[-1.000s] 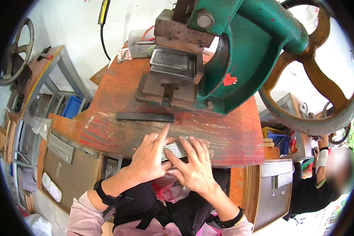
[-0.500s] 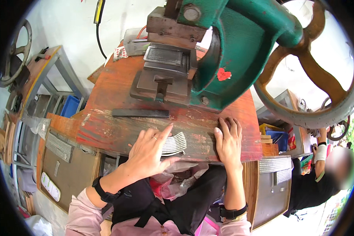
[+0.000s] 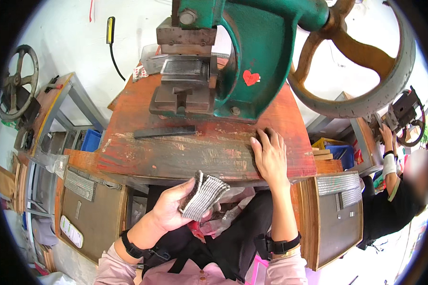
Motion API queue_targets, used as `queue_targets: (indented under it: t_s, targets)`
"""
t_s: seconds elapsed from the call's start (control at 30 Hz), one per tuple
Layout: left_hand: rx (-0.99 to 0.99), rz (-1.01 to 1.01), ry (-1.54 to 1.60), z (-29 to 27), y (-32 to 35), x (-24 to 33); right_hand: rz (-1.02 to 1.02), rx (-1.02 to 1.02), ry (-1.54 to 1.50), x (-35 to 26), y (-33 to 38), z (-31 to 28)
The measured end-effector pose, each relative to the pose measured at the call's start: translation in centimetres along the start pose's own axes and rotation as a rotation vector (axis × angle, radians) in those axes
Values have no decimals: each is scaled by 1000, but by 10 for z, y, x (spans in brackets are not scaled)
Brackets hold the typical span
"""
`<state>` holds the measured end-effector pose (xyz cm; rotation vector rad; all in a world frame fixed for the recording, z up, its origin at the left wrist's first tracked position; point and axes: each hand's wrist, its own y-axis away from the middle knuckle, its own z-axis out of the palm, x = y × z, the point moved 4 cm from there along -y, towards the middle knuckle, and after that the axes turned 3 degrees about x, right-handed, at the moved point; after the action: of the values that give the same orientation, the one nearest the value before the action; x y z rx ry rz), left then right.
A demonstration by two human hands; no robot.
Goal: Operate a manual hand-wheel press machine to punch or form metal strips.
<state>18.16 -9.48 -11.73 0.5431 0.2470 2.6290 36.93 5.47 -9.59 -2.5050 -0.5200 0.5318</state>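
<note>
My left hand (image 3: pixel 170 207) is closed around a stack of thin, ribbed silver metal strips (image 3: pixel 205 195), held just off the table's front edge above my lap. The strips fan out slightly at their upper right end. On the right, my right hand (image 3: pixel 271 156) lies on the worn red-brown wooden table (image 3: pixel 176 161), fingers stretched out and holding nothing. Beyond it stands a green hand press (image 3: pixel 266 61) with a dark metal die (image 3: pixel 184 71) under its ram. A flat dark metal bar (image 3: pixel 165 132) lies on the table in front of the press.
A large handwheel (image 3: pixel 352 107) juts out at the right of the press. Trays stand at both sides: the left tray (image 3: pixel 100 218) holds strips and a phone (image 3: pixel 72 232), the right tray (image 3: pixel 328 237) more strips. A co-worker (image 3: pixel 390 213) is at far right.
My left hand has picked the stack of strips up off the table and drawn it back toward me, turning palm up. My right hand stays on the table. The view has shifted.
</note>
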Motion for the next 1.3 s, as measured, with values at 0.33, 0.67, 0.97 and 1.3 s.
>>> queue_targets:
  t_s: [0.33, 0.67, 0.97, 1.3]
  targets:
    - [72, -265, 72, -38, -15, -67, -22, 92, -18, 6, 0, -6]
    - [569, -548, -21, -189, -47, -151, -33, 86, -58, 2, -4, 3]
    - [1077, 519, -1013, -177, 99, 38, 51, -53, -71, 15, 3, -10]
    - [1925, 239, -2319, -308, 233, 137, 54, -149, -29, -1, -3, -2]
